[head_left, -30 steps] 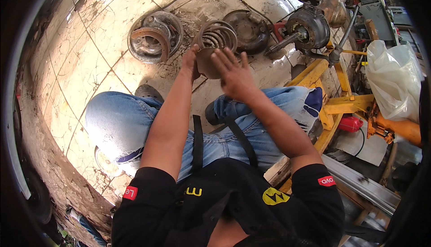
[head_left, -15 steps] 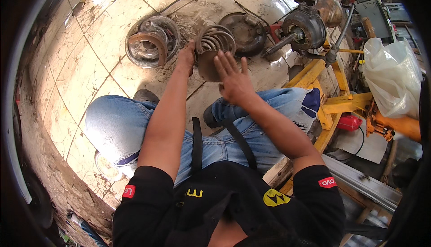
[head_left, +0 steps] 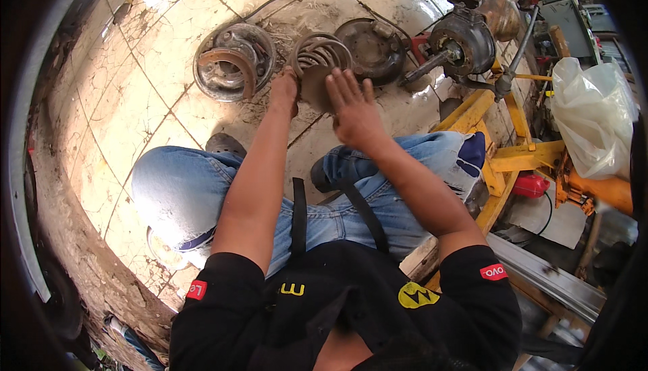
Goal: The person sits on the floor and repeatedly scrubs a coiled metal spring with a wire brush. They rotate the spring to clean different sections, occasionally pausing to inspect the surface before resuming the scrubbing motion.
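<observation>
A metal coil spring is in front of me, between my hands. At its near end is a flat, dark brown, round-edged piece whose kind I cannot make out. My left hand is closed at the left side of the spring, its fingers partly hidden. My right hand has its fingers stretched out, their tips at the right edge of the brown piece. Left of the spring, a round brake backing plate lies on the floor with a curved, rusty brake shoe on it.
Right of the spring lies another dark round plate. A greasy axle housing with a protruding shaft stands by a yellow metal frame. A white plastic bag and a red container are at the right. Tiled floor spreads leftward.
The whole view has shifted slightly. My right hand sits a little more upright against the brown piece's edge. My left hand stays at the spring's side.
</observation>
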The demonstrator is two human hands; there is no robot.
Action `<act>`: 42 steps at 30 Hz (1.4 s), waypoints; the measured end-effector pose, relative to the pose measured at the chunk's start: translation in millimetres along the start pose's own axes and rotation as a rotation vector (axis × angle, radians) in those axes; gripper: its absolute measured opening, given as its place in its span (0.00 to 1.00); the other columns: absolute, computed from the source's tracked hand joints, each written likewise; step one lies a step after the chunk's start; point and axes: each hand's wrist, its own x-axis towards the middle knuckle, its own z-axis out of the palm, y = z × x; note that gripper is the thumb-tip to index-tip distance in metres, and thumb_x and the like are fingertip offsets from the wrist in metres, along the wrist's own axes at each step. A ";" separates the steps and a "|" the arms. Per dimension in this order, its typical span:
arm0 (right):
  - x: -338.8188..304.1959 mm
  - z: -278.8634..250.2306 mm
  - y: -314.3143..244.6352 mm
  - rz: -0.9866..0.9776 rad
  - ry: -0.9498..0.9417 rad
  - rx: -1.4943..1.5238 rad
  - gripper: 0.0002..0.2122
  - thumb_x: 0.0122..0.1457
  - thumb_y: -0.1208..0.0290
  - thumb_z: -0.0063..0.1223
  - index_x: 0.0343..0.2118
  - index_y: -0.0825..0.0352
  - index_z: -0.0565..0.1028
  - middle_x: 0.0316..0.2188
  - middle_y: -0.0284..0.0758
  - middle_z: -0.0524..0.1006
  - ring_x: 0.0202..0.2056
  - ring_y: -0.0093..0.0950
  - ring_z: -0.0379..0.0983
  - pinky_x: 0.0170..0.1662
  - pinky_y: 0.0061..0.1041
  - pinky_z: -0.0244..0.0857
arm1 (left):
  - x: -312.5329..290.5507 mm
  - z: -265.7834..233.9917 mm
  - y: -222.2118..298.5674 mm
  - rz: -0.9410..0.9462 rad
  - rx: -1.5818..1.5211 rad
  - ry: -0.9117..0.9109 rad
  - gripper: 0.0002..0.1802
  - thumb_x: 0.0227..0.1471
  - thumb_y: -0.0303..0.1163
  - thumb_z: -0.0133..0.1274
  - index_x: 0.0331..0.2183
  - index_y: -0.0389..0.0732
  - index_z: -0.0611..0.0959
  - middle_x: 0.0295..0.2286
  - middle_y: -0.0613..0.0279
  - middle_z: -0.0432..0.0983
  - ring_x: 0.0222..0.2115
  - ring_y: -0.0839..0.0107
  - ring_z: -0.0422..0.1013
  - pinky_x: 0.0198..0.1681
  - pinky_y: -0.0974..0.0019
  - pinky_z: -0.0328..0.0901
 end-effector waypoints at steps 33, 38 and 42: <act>13.9 -22.6 1.0 -0.008 -0.050 -0.037 0.36 0.53 0.72 0.45 0.66 0.64 0.49 0.68 0.42 0.47 0.68 0.41 0.40 0.67 0.50 0.31 | -5.4 -15.9 -19.0 0.007 -0.292 -0.256 0.22 0.63 0.45 0.37 0.46 0.40 0.77 0.41 0.59 0.75 0.38 0.65 0.72 0.43 0.58 0.65; 12.8 -6.0 1.6 -0.027 0.018 -0.011 0.34 0.52 0.74 0.45 0.65 0.66 0.51 0.67 0.42 0.48 0.69 0.39 0.39 0.67 0.50 0.30 | -1.8 -17.2 -4.6 0.042 -0.095 -0.217 0.24 0.65 0.43 0.36 0.55 0.40 0.70 0.51 0.52 0.70 0.50 0.58 0.68 0.52 0.59 0.64; 16.4 -2.7 -2.8 0.063 -0.006 -0.097 0.34 0.53 0.74 0.44 0.65 0.66 0.51 0.68 0.41 0.48 0.69 0.38 0.40 0.67 0.50 0.32 | -9.4 -15.7 -1.2 0.059 0.203 0.016 0.24 0.63 0.42 0.40 0.54 0.38 0.71 0.50 0.53 0.70 0.50 0.61 0.68 0.50 0.62 0.63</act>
